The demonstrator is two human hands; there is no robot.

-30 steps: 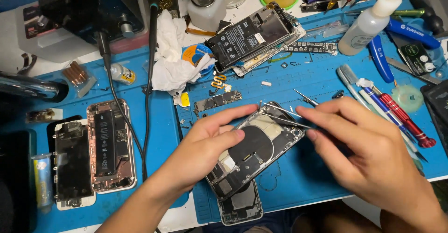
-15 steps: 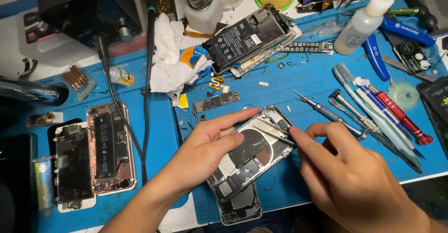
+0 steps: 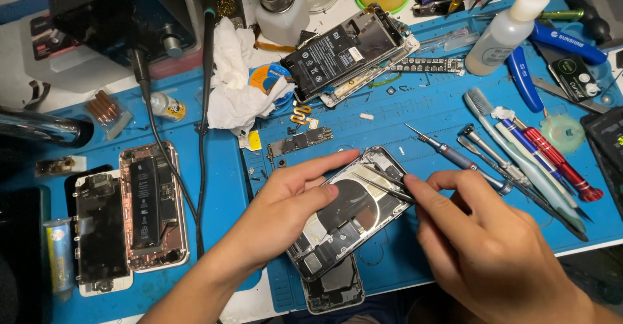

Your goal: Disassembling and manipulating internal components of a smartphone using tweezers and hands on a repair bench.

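An opened phone housing [image 3: 354, 217] lies tilted on a blue work mat [image 3: 428, 113], its insides and a round dark coil showing. My left hand [image 3: 285, 210] lies flat on its left side, fingers spread, pressing it down. My right hand [image 3: 480, 246] pinches slim metal tweezers [image 3: 383, 180] whose tips point into the upper part of the housing. A second phone part [image 3: 334, 288] peeks out from under the housing at the mat's near edge.
Screwdrivers [image 3: 454, 156], a brush and pliers lie to the right. A phone with a black battery [image 3: 347, 51] sits at the back beside a white crumpled wipe [image 3: 237, 81] and a plastic bottle [image 3: 503, 29]. Two more disassembled phones [image 3: 130, 217] lie at left; cables [image 3: 201, 136] cross the mat.
My right hand has moved left and down onto the housing with the tweezers, their tips now inside its upper part. My left hand stayed pressing on the housing.
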